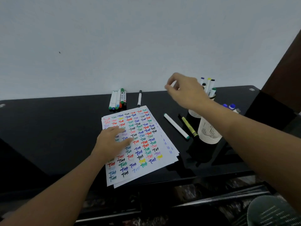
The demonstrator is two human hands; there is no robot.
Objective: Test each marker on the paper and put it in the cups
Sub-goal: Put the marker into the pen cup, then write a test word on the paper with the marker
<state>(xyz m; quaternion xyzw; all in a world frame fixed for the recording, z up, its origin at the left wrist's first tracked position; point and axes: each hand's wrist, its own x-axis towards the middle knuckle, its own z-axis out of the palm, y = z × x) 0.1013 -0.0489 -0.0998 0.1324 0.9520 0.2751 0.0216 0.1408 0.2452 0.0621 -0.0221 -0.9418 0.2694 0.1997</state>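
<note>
A big pale wall (146,38) fills the top, and a shiny black table (48,128) runs under both hands. The table's far edge meets the wall, and its near edge is close to the person.

A stack of white paper (140,144) covered in colored test words lies under the left hand (112,141), whose fingers are spread flat, pressing on it. The right hand (187,90) is up in the air, pinching a small white thing I cannot tell.

Two white mesh cups (209,131) stand under the right arm. A third cup behind the right hand holds about five markers (210,85).

Beyond the left hand, six markers (118,99) lie together by the wall, and one black-capped marker (139,98) lies alone. Between the paper and the cups lie a white marker (176,126) and a yellow one (189,126). Left of the left hand the table is bare.
</note>
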